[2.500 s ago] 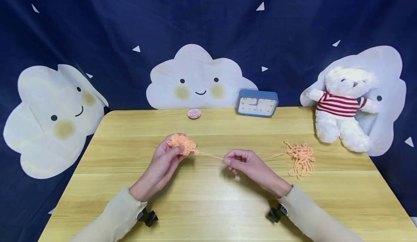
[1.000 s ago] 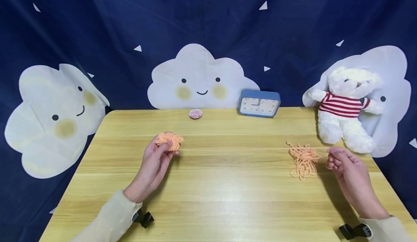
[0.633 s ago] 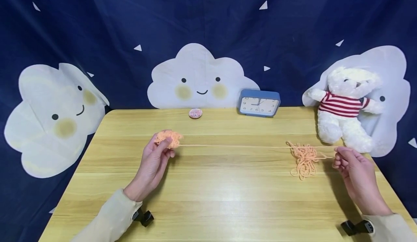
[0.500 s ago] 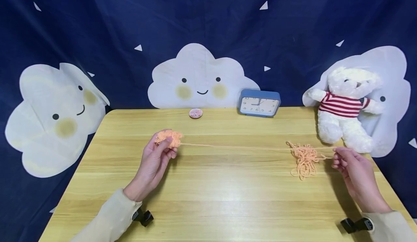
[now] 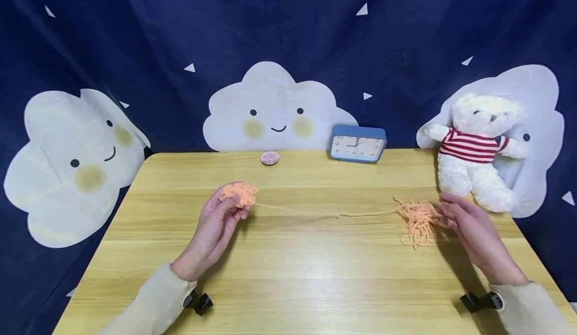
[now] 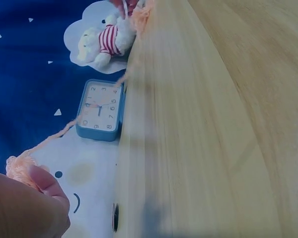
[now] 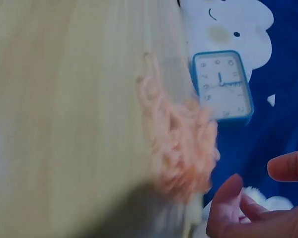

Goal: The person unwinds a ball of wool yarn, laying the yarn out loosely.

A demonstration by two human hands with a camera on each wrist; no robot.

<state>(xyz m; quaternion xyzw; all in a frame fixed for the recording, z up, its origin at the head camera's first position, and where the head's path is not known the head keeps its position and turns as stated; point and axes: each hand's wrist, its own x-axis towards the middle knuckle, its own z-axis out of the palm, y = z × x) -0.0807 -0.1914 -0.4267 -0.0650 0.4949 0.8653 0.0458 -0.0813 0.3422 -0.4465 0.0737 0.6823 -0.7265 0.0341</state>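
Observation:
My left hand (image 5: 214, 237) holds a wound bundle of peach yarn (image 5: 240, 194) above the left part of the table, thumb pressed on its near side. In the left wrist view the same bundle (image 6: 21, 167) shows partly behind the thumb. A slack yarn strand (image 5: 367, 214) runs from it to a loose tangle of yarn (image 5: 418, 225) lying on the right of the table. Just right of this tangle is my right hand (image 5: 473, 237). The right wrist view shows its thumb and fingers apart, with the blurred tangle (image 7: 184, 148) beyond them.
A blue clock (image 5: 357, 143) stands at the table's back edge, with a small round pink item (image 5: 269, 158) to its left. A white teddy bear (image 5: 478, 149) in a striped shirt sits at the back right. Behind the wooden table (image 5: 293, 285) hangs a dark blue cloth (image 5: 288, 19).
The right hand first pulled the strand taut far to the right. Since then it has let the strand go and come back left beside the tangle; the strand now sags.

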